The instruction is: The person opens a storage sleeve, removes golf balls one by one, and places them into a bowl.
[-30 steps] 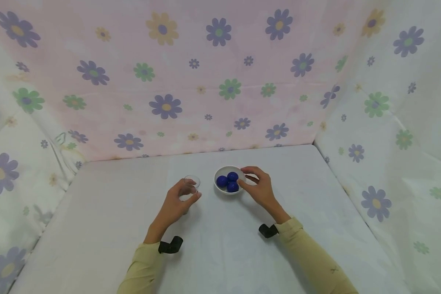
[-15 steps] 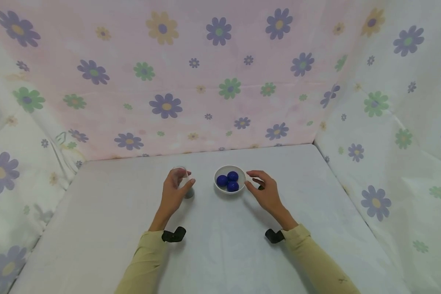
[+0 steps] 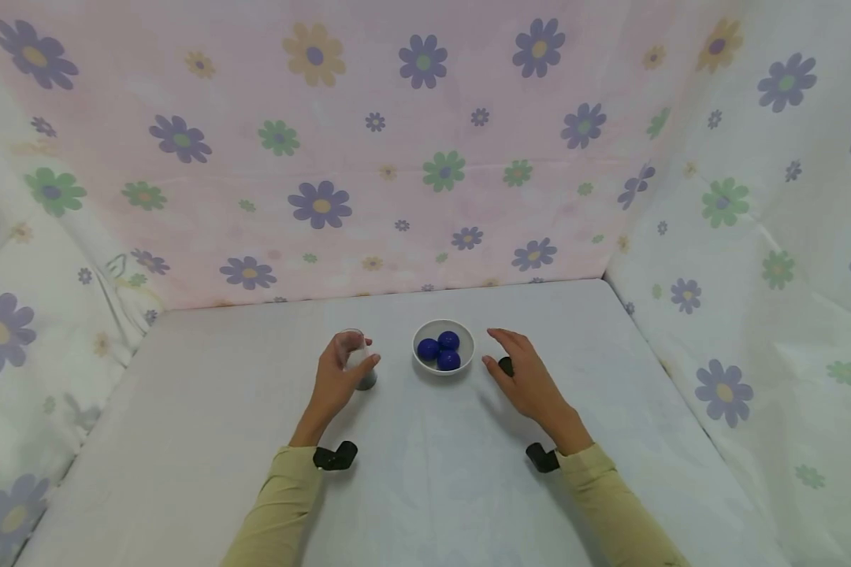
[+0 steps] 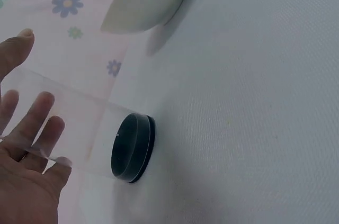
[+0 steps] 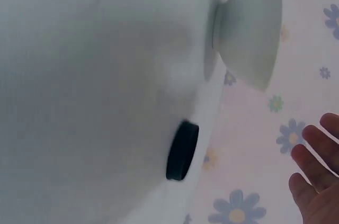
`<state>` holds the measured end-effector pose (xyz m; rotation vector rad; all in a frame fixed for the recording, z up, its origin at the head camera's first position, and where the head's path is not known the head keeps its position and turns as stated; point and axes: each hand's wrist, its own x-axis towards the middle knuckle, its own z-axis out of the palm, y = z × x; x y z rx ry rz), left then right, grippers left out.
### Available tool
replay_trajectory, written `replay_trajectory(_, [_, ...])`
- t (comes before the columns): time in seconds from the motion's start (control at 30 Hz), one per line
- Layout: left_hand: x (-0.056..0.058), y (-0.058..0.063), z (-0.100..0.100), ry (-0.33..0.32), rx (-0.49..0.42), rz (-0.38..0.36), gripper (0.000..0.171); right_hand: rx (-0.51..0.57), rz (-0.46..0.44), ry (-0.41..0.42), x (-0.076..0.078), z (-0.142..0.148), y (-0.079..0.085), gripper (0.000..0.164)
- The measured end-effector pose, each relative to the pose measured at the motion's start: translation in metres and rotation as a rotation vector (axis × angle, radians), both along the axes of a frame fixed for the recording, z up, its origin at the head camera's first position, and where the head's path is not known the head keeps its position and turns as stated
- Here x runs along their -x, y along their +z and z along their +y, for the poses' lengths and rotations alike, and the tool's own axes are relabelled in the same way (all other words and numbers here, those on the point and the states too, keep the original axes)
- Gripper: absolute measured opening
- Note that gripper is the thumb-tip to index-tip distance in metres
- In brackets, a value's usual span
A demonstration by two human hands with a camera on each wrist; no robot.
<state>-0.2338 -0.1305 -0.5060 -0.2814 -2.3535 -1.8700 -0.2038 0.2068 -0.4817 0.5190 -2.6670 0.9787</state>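
A clear cylindrical container (image 4: 85,123) with a dark base (image 4: 130,147) stands upright on the table. My left hand (image 3: 336,374) is around its upper part; in the left wrist view the fingers are loosely spread along the clear wall and the thumb is apart from it. A white bowl (image 3: 443,372) with three blue balls (image 3: 429,349) sits to its right. My right hand (image 3: 528,382) hovers right of the bowl, fingers spread and holding nothing. Below it a black round lid (image 5: 183,151) lies on the table, partly hidden by the hand in the head view.
A white cloth covers the table (image 3: 425,472). Flower-patterned curtains (image 3: 369,157) enclose it at the back and both sides. A black wrist mount (image 3: 336,456) is on the left wrist and another mount (image 3: 542,457) on the right.
My left hand lowered the tilted clear container upright onto the table, and its thumb came away from the wall. My right hand drew back rightward from the bowl's rim, revealing part of the lid.
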Motion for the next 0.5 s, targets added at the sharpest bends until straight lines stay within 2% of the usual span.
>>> replay_trajectory(0.17, [-0.006,0.005,-0.006,0.007,0.176,-0.086,0.086,-0.186,-0.006,-0.029,-0.001,0.015,0.005,0.065])
replay_trajectory(0.23, [-0.011,0.009,-0.010,0.004,0.236,-0.092,0.092,-0.231,-0.012,-0.047,-0.002,0.021,0.006,0.069])
replay_trajectory(0.4, [-0.029,0.017,-0.029,0.006,0.411,0.016,0.079,-0.296,-0.061,-0.123,-0.007,0.032,0.007,0.077])
replay_trajectory(0.5, [-0.040,0.020,-0.044,0.026,0.563,0.086,0.074,-0.309,-0.102,-0.157,-0.010,0.037,0.006,0.081])
